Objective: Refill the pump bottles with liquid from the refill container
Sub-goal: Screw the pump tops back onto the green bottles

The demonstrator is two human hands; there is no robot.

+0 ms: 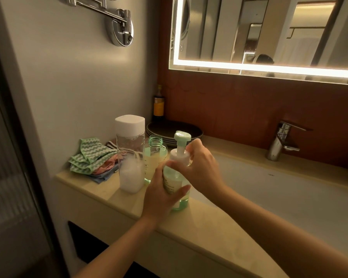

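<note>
a: what could go wrong from here?
b: the pump bottle (177, 178) stands at the front edge of the counter (109, 189), right by the left rim of the sink basin (269, 193). the right hand (201, 165) is curled round its white collar (179, 156), and the left hand (161, 195) wraps the body. it looks like a twist, though i can't tell whether it's tightening or loosening. if the left grip slips on the smooth plastic, the bottle could spin, or tip toward the basin or off the front edge.
a: anything else?
b: the open green bottle (156, 157) stands uncapped just behind it, close to the knuckles. a careless twist could knock it over and spill it. the clear container with the white cap (131, 155) sits just beside that one, further left.
a: and the pump bottle itself?
b: upright and translucent, with greenish liquid showing low down, a pale label and a round mint pump head on top. i can't tell how full it is, since the hands hide much of it.
</note>
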